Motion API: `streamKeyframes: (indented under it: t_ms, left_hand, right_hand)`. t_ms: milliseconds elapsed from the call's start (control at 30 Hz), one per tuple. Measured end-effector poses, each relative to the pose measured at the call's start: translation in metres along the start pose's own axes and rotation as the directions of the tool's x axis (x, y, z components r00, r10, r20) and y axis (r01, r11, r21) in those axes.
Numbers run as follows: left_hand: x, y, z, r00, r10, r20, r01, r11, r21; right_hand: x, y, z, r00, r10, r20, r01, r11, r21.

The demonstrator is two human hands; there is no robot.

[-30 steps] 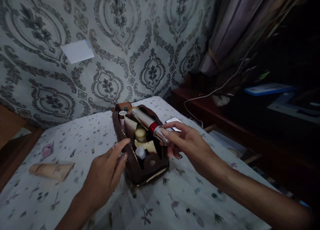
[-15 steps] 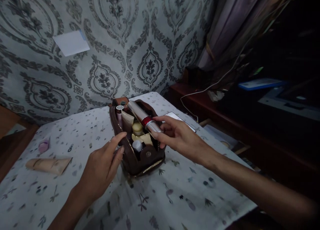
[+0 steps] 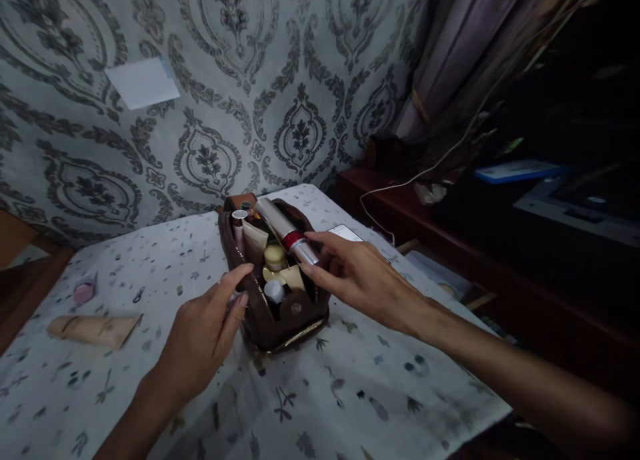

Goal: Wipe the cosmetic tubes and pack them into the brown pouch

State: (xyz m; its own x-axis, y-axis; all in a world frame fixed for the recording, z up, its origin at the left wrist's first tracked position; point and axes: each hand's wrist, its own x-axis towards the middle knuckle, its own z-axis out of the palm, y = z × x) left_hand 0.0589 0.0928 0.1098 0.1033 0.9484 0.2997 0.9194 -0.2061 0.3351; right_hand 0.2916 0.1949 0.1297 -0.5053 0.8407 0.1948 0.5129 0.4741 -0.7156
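Note:
An open brown cosmetic bag [image 3: 260,320] with a gold zip stands on the cloth-covered table. My left hand [image 3: 200,333] holds its left side, with the index fingertip over the rim. My right hand [image 3: 360,280] has its thumb and index finger around the near end of a silver tube-shaped bottle [image 3: 275,220] with a red band. The bottle lies slanted along the bag's right side, on top of the contents. Beside it stand a beige tube [image 3: 255,240], a jar with a yellowish lid [image 3: 275,257], a small white-capped container [image 3: 274,291] and a silver-capped bottle [image 3: 239,216].
On the table's left lie a peach-coloured tube [image 3: 95,329] and a small pink container [image 3: 85,290]. A phone [image 3: 345,232] rests behind my right hand. A white cable [image 3: 415,178] runs along the dark red furniture [image 3: 350,180] at right. Patterned wallpaper [image 3: 300,127] covers the wall behind.
The silver bottle has settled slightly further down and back into the bag. My right thumb and index finger have shifted a little along its end. The left hand stays in place.

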Motion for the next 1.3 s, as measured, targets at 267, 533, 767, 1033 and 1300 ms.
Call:
streamKeyframes:
  t_ms: [267, 533, 767, 1033, 1300]
  left_hand:
    - [0.0, -0.002, 0.002, 0.999, 0.01, -0.03, -0.011, 1.0, -0.023]
    - [0.0, 0.0, -0.001, 0.999, -0.043, 0.013, 0.043, 0.998, -0.049]
    - [-0.001, 0.0, 0.001, 0.998, -0.047, 0.036, 0.05, 0.993, -0.103]
    - [-0.005, -0.005, 0.005, 0.996, -0.084, 0.038, 0.089, 0.981, -0.172]
    - [-0.004, -0.004, 0.005, 0.996, -0.09, 0.019, 0.092, 0.984, -0.155]
  right_hand:
    - [0.0, 0.001, 0.006, 0.991, 0.124, -0.041, -0.107, 0.95, 0.292]
    - [-0.002, 0.005, 0.013, 0.975, 0.214, -0.052, -0.125, 0.732, 0.67]
    - [-0.024, 0.001, 0.022, 0.947, 0.321, -0.018, -0.159, 0.516, 0.842]
    - [-0.053, 0.0, 0.031, 0.93, 0.362, 0.057, -0.215, 0.414, 0.884]
    - [-0.062, -0.01, 0.046, 0.934, 0.317, 0.163, -0.277, 0.358, 0.892]
